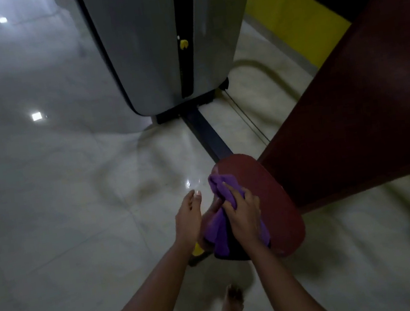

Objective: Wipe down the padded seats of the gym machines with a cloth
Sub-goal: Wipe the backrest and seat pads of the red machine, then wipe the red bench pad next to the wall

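Tiled floor [46, 205] | right hand [243, 212] grips cloth [216, 230] on seat [270, 193]

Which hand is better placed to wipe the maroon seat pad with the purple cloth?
Right. The right hand grips the purple cloth on the maroon seat pad; the left hand hovers open beside the pad's edge, holding nothing.

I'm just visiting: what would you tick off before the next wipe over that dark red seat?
1. Cloth gripped: right hand holds the purple cloth - ok.
2. Cloth on pad: it rests on the dark red seat, near its left edge - ok.
3. Cloth spread flat: bunched up - not ok.
4. Left hand out of the way: open beside the seat, holding nothing - ok.
5. Seat already clean or dry: too dim and blurred - cannot tell.
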The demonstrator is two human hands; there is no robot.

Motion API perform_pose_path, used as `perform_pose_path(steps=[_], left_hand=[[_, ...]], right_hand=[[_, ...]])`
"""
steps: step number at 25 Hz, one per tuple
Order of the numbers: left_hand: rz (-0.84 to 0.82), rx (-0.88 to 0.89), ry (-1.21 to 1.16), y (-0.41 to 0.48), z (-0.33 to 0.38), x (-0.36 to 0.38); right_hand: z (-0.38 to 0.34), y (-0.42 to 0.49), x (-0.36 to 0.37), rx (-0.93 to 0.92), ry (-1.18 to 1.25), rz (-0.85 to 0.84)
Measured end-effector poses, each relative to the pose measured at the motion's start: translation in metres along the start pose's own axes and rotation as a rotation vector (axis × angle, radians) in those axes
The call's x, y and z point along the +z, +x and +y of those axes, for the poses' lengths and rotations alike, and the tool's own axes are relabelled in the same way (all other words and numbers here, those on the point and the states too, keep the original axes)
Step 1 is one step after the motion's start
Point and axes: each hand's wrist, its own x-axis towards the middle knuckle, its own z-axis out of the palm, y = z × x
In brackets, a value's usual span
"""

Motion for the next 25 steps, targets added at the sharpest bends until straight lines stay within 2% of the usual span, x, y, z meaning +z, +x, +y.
perform_pose_path(steps=[5,8,12,19,25], left_hand=[[0.008,0.036,-0.291,-0.035,0.018,-0.123],[0.038,0.094,-0.325,-0.037,0.031,-0.202],[0.130,0.143,-0.394,-0.013,0.052,-0.280],[0.277,0.254,-0.507,0.108,0.121,-0.417],[0.341,0.330,-0.534,0.243,0.213,-0.532]], right_hand=[[-0.098,-0.040,-0.012,-0.169,0.210,-0.029],[-0.168,-0.052,-0.007,-0.246,0.294,-0.033],[-0.264,-0.042,0.016,-0.261,0.508,-0.073],[-0.429,0.071,0.083,-0.400,0.576,-0.121],[-0.594,0.188,0.108,-0.462,0.713,-0.139]])
